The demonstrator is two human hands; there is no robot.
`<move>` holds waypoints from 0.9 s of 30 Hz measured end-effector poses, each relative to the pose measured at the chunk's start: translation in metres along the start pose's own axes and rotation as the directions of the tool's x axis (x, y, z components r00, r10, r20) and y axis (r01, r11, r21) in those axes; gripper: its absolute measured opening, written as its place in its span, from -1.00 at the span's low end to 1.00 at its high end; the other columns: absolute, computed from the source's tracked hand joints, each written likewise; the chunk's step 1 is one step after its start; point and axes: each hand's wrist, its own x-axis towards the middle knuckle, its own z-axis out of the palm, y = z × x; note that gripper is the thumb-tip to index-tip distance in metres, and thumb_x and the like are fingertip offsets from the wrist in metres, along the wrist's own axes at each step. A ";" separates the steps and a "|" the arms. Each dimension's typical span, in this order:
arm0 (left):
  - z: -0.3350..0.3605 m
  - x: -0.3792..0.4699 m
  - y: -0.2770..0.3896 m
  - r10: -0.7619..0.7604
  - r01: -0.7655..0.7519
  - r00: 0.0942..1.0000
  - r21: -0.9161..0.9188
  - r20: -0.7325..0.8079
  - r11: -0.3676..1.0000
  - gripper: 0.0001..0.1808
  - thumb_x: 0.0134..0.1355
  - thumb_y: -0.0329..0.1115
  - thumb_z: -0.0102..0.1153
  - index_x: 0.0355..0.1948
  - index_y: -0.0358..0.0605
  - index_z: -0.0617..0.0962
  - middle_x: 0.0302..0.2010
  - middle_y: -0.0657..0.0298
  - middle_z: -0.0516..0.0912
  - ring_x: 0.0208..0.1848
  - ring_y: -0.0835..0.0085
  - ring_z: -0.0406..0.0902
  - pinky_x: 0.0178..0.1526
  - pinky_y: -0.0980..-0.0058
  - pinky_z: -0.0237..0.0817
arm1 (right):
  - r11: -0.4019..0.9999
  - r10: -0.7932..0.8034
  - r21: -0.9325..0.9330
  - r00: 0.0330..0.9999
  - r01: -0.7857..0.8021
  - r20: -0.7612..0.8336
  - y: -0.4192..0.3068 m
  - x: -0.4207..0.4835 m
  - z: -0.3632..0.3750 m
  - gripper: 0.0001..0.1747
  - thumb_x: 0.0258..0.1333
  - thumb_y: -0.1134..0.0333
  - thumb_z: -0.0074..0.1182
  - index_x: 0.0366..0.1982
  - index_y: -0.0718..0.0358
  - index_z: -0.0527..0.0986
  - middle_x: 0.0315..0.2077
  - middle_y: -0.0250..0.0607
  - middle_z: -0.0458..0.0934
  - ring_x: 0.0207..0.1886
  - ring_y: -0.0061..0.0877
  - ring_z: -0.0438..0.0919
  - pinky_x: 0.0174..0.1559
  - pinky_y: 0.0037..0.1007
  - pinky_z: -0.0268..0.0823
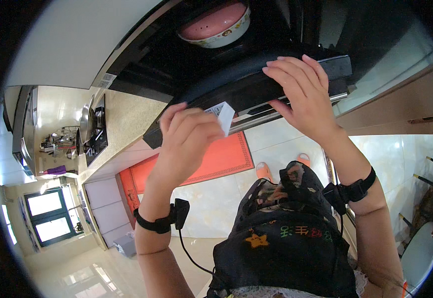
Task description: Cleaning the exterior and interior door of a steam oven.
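My left hand (188,139) is curled, slightly blurred, at the lower front edge of an open black appliance door (253,91). A small white block-like object (227,119) shows at its fingertips, with printed marks beside it; my fingers appear closed on it. Higher up and to the right, my right hand (304,93) rests on the same door, fingers over the top face and thumb below the edge, near the metal handle bar (338,97). Beyond the door, a white patterned bowl with a pink perforated insert or lid (216,28) sits in the dark interior.
On the left, a stone countertop (127,115) carries a gas hob with a metal pan (87,123) and utensils behind. A red patterned mat (209,160) lies on the tiled floor below the door. A dark chair with thin legs stands at the far right.
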 end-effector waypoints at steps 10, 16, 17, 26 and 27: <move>0.004 -0.026 -0.008 -0.020 0.017 1.000 -0.259 -0.007 0.966 -0.80 -0.02 -0.58 0.06 -0.31 -0.24 0.49 -0.26 0.13 0.54 -0.10 0.17 0.50 0.15 0.13 0.29 | 0.997 -0.006 -0.077 1.000 0.008 0.030 -0.002 0.001 -0.001 -0.28 -0.31 0.35 0.32 0.04 0.10 0.36 0.02 -0.34 0.42 0.16 -0.42 0.33 0.28 -0.23 -0.01; -0.011 -0.053 -0.003 -0.047 0.028 0.997 -0.307 -0.057 0.951 -0.73 -0.07 -0.63 0.10 -0.27 -0.22 0.49 -0.26 0.14 0.53 -0.12 0.14 0.49 0.13 0.16 0.30 | 0.997 0.006 -0.073 0.999 -0.003 0.047 -0.004 0.001 -0.001 -0.28 -0.29 0.35 0.31 0.05 0.09 0.36 0.02 -0.34 0.42 0.17 -0.42 0.32 0.28 -0.21 -0.03; -0.013 -0.058 -0.003 -0.069 0.049 0.996 -0.304 -0.055 0.951 -0.73 -0.07 -0.64 0.11 -0.28 -0.21 0.49 -0.26 0.14 0.54 -0.14 0.15 0.50 0.12 0.16 0.31 | 0.997 0.003 -0.073 0.999 0.001 0.051 -0.004 0.001 -0.002 -0.28 -0.29 0.35 0.31 0.05 0.09 0.36 0.02 -0.34 0.42 0.17 -0.42 0.32 0.28 -0.21 -0.03; -0.040 -0.134 0.003 -0.462 0.375 0.879 -0.421 -0.122 0.826 -0.82 0.19 -0.65 -0.01 -0.23 -0.18 0.40 -0.37 0.15 0.56 -0.22 0.29 0.54 0.01 0.28 0.35 | 0.994 -0.016 -0.109 0.997 0.024 0.075 -0.009 0.008 -0.010 -0.30 -0.19 0.21 0.30 0.09 0.08 0.36 0.09 -0.34 0.40 0.19 -0.41 0.31 0.30 -0.14 -0.12; -0.033 -0.142 0.002 -0.581 0.490 0.811 -0.471 -0.063 0.734 -0.82 0.19 -0.65 0.01 -0.22 -0.19 0.40 -0.36 0.14 0.56 -0.22 0.32 0.54 -0.03 0.34 0.37 | 0.991 -0.017 -0.129 0.997 0.026 0.069 -0.013 0.007 -0.010 -0.31 -0.18 0.17 0.30 0.08 0.07 0.38 0.09 -0.35 0.40 0.20 -0.42 0.31 0.30 -0.12 -0.14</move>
